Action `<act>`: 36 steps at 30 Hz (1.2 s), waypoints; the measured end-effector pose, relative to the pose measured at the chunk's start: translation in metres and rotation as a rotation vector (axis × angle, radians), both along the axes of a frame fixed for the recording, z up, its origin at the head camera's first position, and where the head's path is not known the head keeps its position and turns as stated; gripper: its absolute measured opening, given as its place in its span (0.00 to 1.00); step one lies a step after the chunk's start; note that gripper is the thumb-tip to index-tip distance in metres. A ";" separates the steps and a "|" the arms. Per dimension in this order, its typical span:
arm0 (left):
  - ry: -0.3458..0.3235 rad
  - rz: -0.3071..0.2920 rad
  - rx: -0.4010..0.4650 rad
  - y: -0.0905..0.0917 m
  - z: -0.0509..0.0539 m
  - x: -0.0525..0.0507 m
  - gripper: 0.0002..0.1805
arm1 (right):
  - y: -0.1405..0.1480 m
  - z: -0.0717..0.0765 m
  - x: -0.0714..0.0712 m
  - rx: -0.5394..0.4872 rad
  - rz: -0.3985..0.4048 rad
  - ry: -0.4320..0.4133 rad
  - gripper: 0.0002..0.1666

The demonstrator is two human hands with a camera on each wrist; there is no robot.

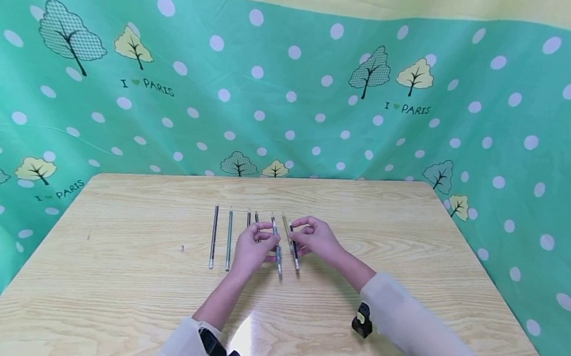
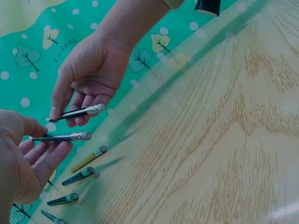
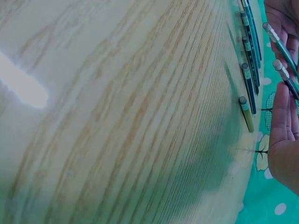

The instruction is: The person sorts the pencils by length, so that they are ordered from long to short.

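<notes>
My left hand (image 1: 252,247) pinches a bluish pencil (image 1: 277,254) between thumb and fingers, its white eraser end towards me. Just right of it, my right hand (image 1: 314,238) pinches a black pencil (image 1: 295,256), also eraser end nearest me. In the left wrist view both pencils are held above the table, side by side and apart. A gold pencil (image 2: 88,158) lies on the table below them. Left of my left hand lie a dark pencil (image 1: 213,237) and a teal pencil (image 1: 229,242). Two more dark pencils (image 1: 248,218) are partly hidden behind that hand.
The pencils lie roughly parallel on a light wood-grain table (image 1: 120,282). A tiny bit of something (image 1: 182,247) sits left of the row. Green dotted cloth (image 1: 296,85) hangs behind and beside the table. Black wrist cameras (image 1: 362,321) are strapped on both sleeves.
</notes>
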State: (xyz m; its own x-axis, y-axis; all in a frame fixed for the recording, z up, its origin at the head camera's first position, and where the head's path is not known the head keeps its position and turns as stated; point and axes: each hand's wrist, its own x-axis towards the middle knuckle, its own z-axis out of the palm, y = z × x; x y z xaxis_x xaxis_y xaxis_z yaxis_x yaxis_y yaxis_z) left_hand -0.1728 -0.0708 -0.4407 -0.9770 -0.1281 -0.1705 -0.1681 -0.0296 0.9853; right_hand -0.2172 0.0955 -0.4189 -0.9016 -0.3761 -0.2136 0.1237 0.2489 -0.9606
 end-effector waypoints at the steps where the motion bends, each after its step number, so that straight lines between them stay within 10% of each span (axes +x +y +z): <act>1: -0.002 0.001 0.001 0.000 0.000 0.000 0.23 | -0.001 0.003 0.002 0.006 0.002 0.003 0.21; 36: -0.002 -0.004 0.014 0.002 -0.002 -0.003 0.22 | 0.000 0.010 0.008 -0.009 -0.006 0.001 0.20</act>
